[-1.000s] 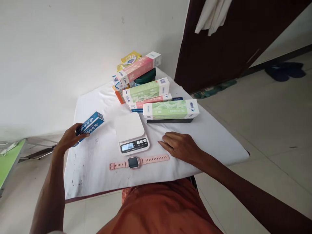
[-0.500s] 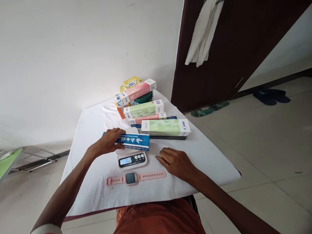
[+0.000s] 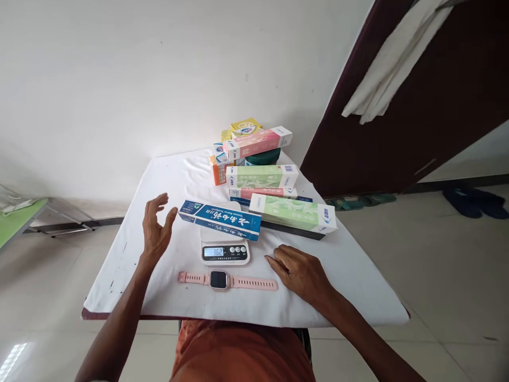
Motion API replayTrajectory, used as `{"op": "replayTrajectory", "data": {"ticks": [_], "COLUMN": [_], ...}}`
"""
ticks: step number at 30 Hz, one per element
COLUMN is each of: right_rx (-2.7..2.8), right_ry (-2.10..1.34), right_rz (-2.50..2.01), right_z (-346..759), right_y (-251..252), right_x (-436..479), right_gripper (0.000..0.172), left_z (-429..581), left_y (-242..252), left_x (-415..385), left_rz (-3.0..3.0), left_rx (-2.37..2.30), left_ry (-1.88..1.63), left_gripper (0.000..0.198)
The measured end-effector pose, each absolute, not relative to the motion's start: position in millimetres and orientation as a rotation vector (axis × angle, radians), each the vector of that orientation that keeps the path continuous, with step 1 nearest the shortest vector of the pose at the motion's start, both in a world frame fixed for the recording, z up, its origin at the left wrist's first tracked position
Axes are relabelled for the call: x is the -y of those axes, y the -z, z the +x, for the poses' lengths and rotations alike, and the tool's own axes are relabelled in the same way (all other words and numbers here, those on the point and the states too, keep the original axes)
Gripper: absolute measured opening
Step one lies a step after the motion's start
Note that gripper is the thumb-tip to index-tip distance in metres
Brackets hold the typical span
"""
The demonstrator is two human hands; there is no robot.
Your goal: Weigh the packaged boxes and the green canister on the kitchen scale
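Note:
A blue toothpaste box lies slantwise across the white kitchen scale, whose display reads 362. Just off the box's left end, my left hand is raised with its fingers apart and nothing in it. My right hand rests on the cloth to the right of the scale, its fingers curled in, with nothing visible in them. Between my hands, in front of the scale, a pink smartwatch is laid out flat with its strap spread.
Behind the scale are piled green toothpaste boxes, a pink box, yellow boxes and a dark green-lidded tub. White cloth covers the table, which stands by a wall. A towel hangs on the dark door at right.
My left hand has let go of the toothpaste box and moved left, opening. The box stays on the scale, its left end now uncovered. The camera view has shifted; my right hand keeps its pose.

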State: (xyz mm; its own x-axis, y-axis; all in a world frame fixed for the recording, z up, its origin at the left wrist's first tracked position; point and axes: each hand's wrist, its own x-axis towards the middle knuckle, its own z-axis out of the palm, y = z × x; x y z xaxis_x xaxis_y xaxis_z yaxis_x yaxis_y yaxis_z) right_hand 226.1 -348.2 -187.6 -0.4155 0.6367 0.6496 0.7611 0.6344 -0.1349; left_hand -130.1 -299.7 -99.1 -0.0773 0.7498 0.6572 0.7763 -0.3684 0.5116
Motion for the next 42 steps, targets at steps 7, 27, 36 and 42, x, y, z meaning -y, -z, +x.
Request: {"op": "replayTrajectory", "data": {"ticks": [7, 27, 36, 42], "right_rx": [2.194, 2.176, 2.168, 2.156], "right_ry": [0.243, 0.265, 0.263, 0.217], "right_rz": [-1.125, -1.107, -1.117, -1.129], "right_z": [224.9, 227.5, 228.3, 229.3], "right_y": [187.4, 189.6, 187.4, 188.7], "right_x": [351.4, 353.9, 354.0, 353.5], "right_gripper": [0.038, 0.033, 0.031, 0.032], "left_z": [-143.5, -92.1, -87.0, -90.7], "left_y": [153.6, 74.8, 64.9, 48.7], "left_x": [310.3, 269.1, 248.0, 258.4], "left_rz": [-2.124, -2.919, -3.033, -3.051], "left_rx": [1.875, 1.381, 1.35, 1.344], "left_ry": [1.434, 0.469, 0.192, 0.237], "left_gripper": [0.035, 0.074, 0.041, 0.042]}}
